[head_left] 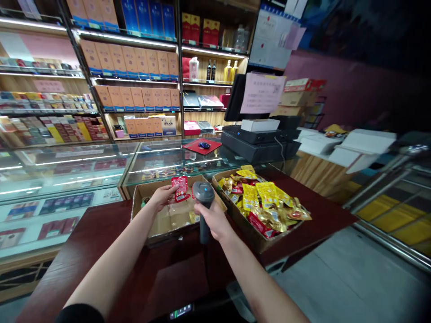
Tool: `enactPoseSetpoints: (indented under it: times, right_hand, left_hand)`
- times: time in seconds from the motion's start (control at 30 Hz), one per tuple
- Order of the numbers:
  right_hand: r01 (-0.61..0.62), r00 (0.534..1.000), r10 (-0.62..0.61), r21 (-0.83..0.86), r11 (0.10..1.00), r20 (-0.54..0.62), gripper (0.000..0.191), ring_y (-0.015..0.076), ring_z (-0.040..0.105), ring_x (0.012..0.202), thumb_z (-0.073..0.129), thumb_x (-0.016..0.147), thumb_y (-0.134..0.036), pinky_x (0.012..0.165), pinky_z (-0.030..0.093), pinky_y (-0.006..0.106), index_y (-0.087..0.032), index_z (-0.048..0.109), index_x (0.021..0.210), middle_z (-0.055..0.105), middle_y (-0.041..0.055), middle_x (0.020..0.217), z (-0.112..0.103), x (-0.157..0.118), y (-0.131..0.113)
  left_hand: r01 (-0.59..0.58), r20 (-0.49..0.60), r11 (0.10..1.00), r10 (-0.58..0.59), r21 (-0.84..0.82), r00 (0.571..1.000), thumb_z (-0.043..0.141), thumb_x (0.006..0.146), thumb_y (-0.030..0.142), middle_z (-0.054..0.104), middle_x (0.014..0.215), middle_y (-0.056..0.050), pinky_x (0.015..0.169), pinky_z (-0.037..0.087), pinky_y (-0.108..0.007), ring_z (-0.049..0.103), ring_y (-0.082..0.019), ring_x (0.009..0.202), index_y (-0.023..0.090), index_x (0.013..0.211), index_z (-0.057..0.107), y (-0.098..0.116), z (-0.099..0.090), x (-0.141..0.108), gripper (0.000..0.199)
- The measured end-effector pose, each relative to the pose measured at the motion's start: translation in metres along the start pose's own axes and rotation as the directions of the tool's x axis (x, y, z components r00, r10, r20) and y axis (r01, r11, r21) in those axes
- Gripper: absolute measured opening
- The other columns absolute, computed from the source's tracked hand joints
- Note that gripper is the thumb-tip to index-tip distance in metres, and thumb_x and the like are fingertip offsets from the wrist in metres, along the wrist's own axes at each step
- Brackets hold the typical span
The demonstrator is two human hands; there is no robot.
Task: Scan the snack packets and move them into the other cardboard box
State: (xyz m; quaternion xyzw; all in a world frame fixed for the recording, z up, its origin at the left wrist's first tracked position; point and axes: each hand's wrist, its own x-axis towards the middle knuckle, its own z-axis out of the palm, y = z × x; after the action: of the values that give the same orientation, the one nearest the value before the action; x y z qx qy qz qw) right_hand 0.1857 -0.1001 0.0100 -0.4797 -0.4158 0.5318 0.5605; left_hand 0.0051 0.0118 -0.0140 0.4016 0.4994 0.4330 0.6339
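Note:
My left hand [164, 198] pinches a small red packet [180, 188] above the left cardboard box [138, 204]. In my right hand [215, 218] is a dark grey handheld scanner [204, 194], upright, its head toward the packet and its handle pointing down. The left box shows mostly bare brown bottom, with a few small items at its edges. Just right of the scanner, the right cardboard box [251, 237] is heaped with yellow [268, 194], gold and red packets [261, 225].
Both boxes rest on a dark red table [111, 229]. Behind them stand a glass display counter [151, 154], a red mat [202, 146] and a black register with a monitor [235, 98]. Shelves of boxed goods line the wall. A metal railing [387, 179] is at the right.

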Motion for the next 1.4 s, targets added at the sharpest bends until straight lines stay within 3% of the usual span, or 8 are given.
enactPoseSetpoints:
  times: [0.17, 0.4, 0.73, 0.9, 1.0, 1.13, 1.27, 1.4]
  right_hand:
    - [-0.063, 0.997, 0.069, 0.146, 0.987, -0.033, 0.02, 0.0135, 0.059, 0.07, 0.065, 0.058, -0.017, 0.063, 0.052, 0.025, -0.016, 0.063, 0.078, 0.063, -0.0006, 0.071, -0.025, 0.03, -0.028]
    - [-0.048, 0.987, 0.077, 0.202, 0.978, -0.139, 0.012, 0.0091, 0.056, 0.054, 0.062, 0.059, -0.011, 0.055, 0.051, 0.021, -0.015, 0.062, 0.071, 0.06, -0.0022, 0.059, -0.078, 0.046, -0.067]
    - [0.089, 0.948, -0.023, 0.194, 0.977, -0.318, 0.008, 0.0094, 0.055, 0.054, 0.06, 0.057, -0.009, 0.059, 0.052, 0.023, -0.013, 0.06, 0.064, 0.055, -0.0029, 0.055, -0.203, 0.034, -0.1]
    - [0.08, 0.899, 0.003, 0.171, 0.982, -0.439, 0.013, 0.0104, 0.053, 0.051, 0.061, 0.057, -0.013, 0.055, 0.048, 0.024, -0.014, 0.062, 0.07, 0.051, -0.0048, 0.05, -0.245, 0.024, -0.097]
    - [0.05, 0.867, 0.021, 0.129, 0.99, -0.498, 0.014, 0.0103, 0.05, 0.045, 0.062, 0.058, -0.015, 0.051, 0.044, 0.023, -0.014, 0.063, 0.072, 0.047, -0.0061, 0.044, -0.251, 0.019, -0.096]
    - [0.086, 0.856, -0.034, 0.076, 0.993, -0.517, 0.018, 0.0086, 0.048, 0.044, 0.064, 0.056, -0.016, 0.045, 0.037, 0.02, -0.014, 0.065, 0.073, 0.056, -0.0037, 0.049, -0.239, 0.016, -0.1]
    - [0.132, 0.894, -0.09, 0.066, 0.989, -0.439, 0.021, 0.0087, 0.052, 0.052, 0.065, 0.055, -0.016, 0.049, 0.041, 0.019, -0.013, 0.068, 0.075, 0.064, -0.0004, 0.062, -0.212, 0.019, -0.107]
    - [0.118, 0.96, -0.079, 0.13, 0.985, -0.269, 0.018, 0.0121, 0.062, 0.071, 0.064, 0.056, -0.014, 0.062, 0.049, 0.02, -0.014, 0.068, 0.074, 0.068, 0.0026, 0.076, -0.168, 0.022, -0.107]
  left_hand:
    - [0.021, 0.196, 0.998, -0.031, 0.051, 0.98, 0.083, 0.061, 0.031, 0.072, 0.085, -0.011, 0.063, 0.056, -0.027, 0.068, -0.017, 0.066, 0.011, 0.094, 0.067, 0.025, 0.033, -0.007, 0.042]
    - [-0.013, 0.345, 0.995, -0.021, 0.097, 0.938, 0.079, 0.066, 0.02, 0.072, 0.085, -0.01, 0.06, 0.057, -0.025, 0.069, -0.017, 0.067, 0.011, 0.094, 0.067, 0.043, 0.124, 0.003, 0.032]
    - [-0.01, 0.507, 0.995, -0.044, 0.104, 0.861, 0.077, 0.068, 0.014, 0.071, 0.082, -0.01, 0.062, 0.058, -0.027, 0.068, -0.017, 0.068, 0.009, 0.088, 0.067, 0.029, 0.269, 0.011, 0.023]
    - [-0.054, 0.554, 0.982, -0.058, 0.184, 0.83, 0.082, 0.061, 0.017, 0.071, 0.083, -0.01, 0.06, 0.058, -0.027, 0.068, -0.018, 0.07, 0.009, 0.088, 0.068, 0.009, 0.315, 0.005, 0.031]
    - [-0.078, 0.488, 0.971, -0.044, 0.226, 0.871, 0.083, 0.059, 0.018, 0.07, 0.082, -0.009, 0.059, 0.058, -0.028, 0.067, -0.017, 0.068, 0.009, 0.092, 0.068, 0.004, 0.318, 0.006, 0.038]
    - [-0.084, 0.44, 0.972, -0.021, 0.219, 0.898, 0.082, 0.061, 0.019, 0.07, 0.08, -0.008, 0.063, 0.059, -0.031, 0.067, -0.019, 0.072, 0.011, 0.091, 0.069, 0.011, 0.299, 0.011, 0.034]
    - [-0.105, 0.374, 0.975, 0.025, 0.195, 0.927, 0.082, 0.061, 0.02, 0.07, 0.081, -0.01, 0.064, 0.058, -0.032, 0.068, -0.02, 0.075, 0.009, 0.09, 0.068, 0.027, 0.258, 0.019, 0.033]
    - [-0.089, 0.27, 0.983, 0.044, 0.158, 0.962, 0.083, 0.06, 0.018, 0.07, 0.079, -0.01, 0.063, 0.058, -0.032, 0.068, -0.02, 0.071, 0.009, 0.089, 0.068, 0.04, 0.198, 0.026, 0.034]
